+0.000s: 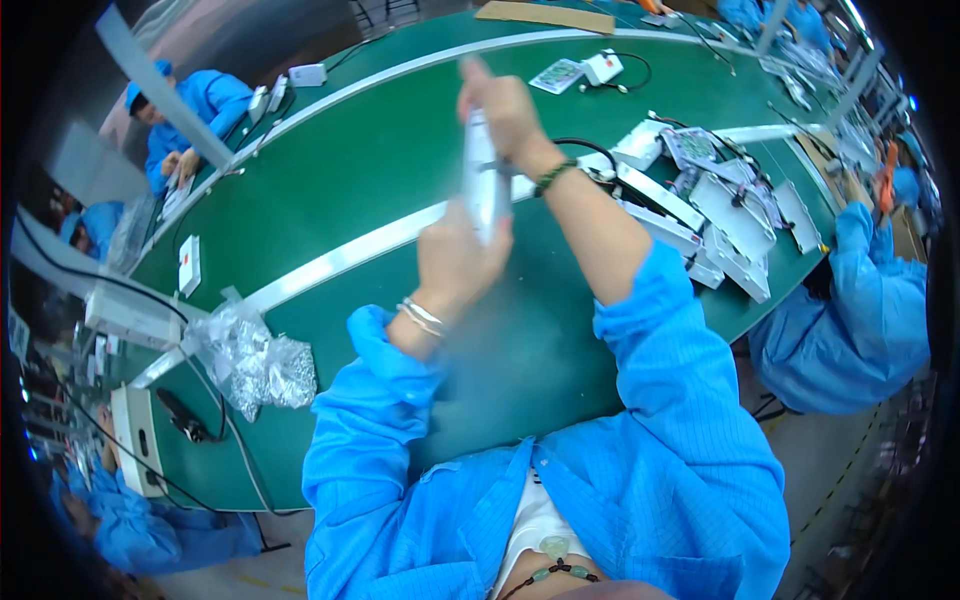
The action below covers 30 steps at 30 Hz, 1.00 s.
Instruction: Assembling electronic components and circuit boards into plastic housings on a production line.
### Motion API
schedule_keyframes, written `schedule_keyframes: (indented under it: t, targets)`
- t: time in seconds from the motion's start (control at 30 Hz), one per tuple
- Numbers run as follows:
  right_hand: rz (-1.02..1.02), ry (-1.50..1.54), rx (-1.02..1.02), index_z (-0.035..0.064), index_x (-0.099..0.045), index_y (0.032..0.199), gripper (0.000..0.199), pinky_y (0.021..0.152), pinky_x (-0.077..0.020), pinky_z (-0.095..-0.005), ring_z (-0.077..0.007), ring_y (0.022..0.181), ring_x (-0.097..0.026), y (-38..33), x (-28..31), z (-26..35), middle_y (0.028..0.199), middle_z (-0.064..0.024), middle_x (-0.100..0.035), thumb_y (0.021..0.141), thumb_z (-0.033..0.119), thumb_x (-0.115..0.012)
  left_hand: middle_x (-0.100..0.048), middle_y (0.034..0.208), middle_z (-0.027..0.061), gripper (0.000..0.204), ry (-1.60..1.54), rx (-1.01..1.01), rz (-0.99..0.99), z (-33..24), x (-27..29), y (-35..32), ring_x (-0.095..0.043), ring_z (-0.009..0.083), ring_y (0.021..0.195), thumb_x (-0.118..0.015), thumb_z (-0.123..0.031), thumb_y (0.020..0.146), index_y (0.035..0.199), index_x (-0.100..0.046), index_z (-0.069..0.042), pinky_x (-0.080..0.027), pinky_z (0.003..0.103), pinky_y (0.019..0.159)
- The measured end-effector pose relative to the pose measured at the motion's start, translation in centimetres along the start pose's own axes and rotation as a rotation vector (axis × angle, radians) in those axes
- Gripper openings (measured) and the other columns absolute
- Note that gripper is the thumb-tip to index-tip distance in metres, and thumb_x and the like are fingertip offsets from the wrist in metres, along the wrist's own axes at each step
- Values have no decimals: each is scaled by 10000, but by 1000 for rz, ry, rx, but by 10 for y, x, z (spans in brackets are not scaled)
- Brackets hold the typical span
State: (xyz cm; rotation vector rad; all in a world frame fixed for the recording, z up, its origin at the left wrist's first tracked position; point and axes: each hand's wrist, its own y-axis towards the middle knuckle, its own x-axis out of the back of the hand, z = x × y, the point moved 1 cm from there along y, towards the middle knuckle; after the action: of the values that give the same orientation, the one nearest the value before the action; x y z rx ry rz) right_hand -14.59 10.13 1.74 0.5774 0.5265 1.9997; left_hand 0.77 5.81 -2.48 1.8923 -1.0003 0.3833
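A narrow white casing (pixel 486 185), smeared by motion, is held upright in front of me, well above the green table. My left hand (pixel 458 255) is closed round its lower end. My right hand (pixel 508 115) grips the upper end, with the thumb pointing up. What lies under my fingers is hidden. To the right of my right forearm lies a heap of white metal housings (pixel 735 215) with circuit boards and dark cables among them.
Clear plastic bags of small metal parts (pixel 260 360) lie at the left, near a black handheld tool (pixel 185 415) and cables. A white rail (pixel 345 240) crosses the green table (pixel 540 340). A small white box (pixel 190 265) lies beyond it. Co-workers in blue sit around.
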Motion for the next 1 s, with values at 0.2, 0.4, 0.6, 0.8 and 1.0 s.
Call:
schedule_keyframes:
  t: [0.2, 0.4, 0.6, 0.8, 1.0]
  targets:
    - [84, -100, -76, 11, -611, 698, 672, 674, -433, -362, -302, 721, -574, 55, -2, -44, 724, -167, -602, 788, 622, -346, -592, 756, 54, 278, -659, 410, 63, 85, 6, 37, -565, 102, 581, -609, -200, 783, 961, -541, 1, -462, 207, 454]
    - [166, -1193, -369, 9, -601, 959, 680, 777, -434, -406, -315, 908, -570, 124, 129, -118, 950, -183, -601, 786, 612, -340, -566, 1009, 143, 594, 431, 530, -102, 275, 80, 48, -541, 263, 953, -591, -435, 746, 1137, -485, 0, -440, 368, 790]
    - [49, -1210, -741, 53, -543, 1110, 686, 884, -383, -371, -314, 1071, -484, 129, 206, -228, 1171, -150, -502, 789, 614, -313, -323, 1281, 157, 615, 399, 243, -319, 203, 75, 35, -320, 312, 1181, -626, -293, 721, 1227, -373, -52, -277, 394, 965]
    - [-4, -237, -912, -10, -419, 1103, 547, 662, -522, -374, -333, 841, -558, 120, 169, -204, 997, -202, -513, 748, 376, -573, -410, 1220, 133, 615, -277, 309, -128, 127, 37, 28, -368, 242, 1153, -648, -222, 723, 1233, -355, -45, -290, 374, 956]
    - [162, 433, -731, -27, -314, 1157, 541, 772, -510, -335, -326, 900, -542, 100, 142, -69, 1067, -298, -406, 785, 277, -563, -498, 1100, 147, 668, -761, 381, 135, 99, -26, 18, -529, 221, 965, -646, -242, 733, 1253, -308, 6, -463, 314, 764]
